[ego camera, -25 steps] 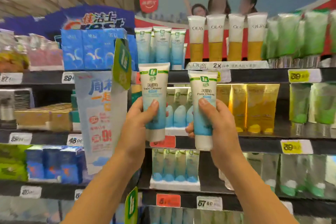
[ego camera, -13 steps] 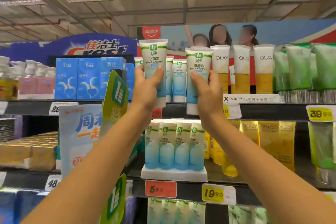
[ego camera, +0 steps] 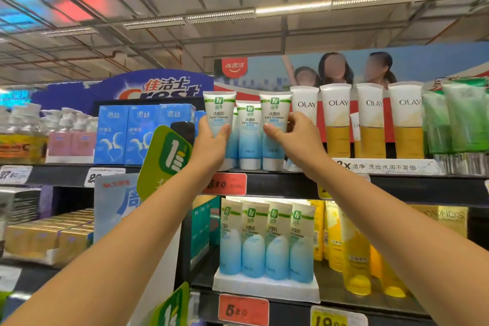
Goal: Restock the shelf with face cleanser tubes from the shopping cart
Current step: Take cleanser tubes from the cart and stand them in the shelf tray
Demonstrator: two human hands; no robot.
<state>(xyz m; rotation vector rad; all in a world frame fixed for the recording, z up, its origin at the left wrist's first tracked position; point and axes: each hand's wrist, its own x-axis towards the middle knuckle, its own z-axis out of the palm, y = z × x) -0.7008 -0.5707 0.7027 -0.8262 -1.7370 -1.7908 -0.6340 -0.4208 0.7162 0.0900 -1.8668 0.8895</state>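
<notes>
Your left hand (ego camera: 211, 145) grips the left tube (ego camera: 219, 111) of face cleanser, held upright at the front of the top shelf (ego camera: 291, 184). Your thumb lies across its front face just under the printed label. Your fingers curl round its left edge and behind it, so the tube sits pinched between thumb and fingers. Its lower end is hidden behind your palm and wrist, so you cannot tell whether the cap touches the shelf board.

Your right hand (ego camera: 297, 140) holds the right tube (ego camera: 275, 114) in a mirrored grip. The thumb presses on the front below the label, and the fingers (ego camera: 295, 120) wrap round the right edge, just beside the nearest of the Olay tubes (ego camera: 337, 119). This tube is upright, cap down, with its white cap level with the shelf board; whether it rests there or hangs just above is not clear.

Between the two held tubes stands a third tube (ego camera: 248, 137) of the same kind, cap down on the shelf and set slightly further back.

A red price tag (ego camera: 225, 184) hangs on the shelf edge under your left wrist. A green sign (ego camera: 169, 156) juts out beside your left forearm, with blue boxes (ego camera: 127, 137) on the shelf to its left. One shelf down, four matching tubes (ego camera: 267, 243) stand side by side in a white tray (ego camera: 264, 287).
</notes>
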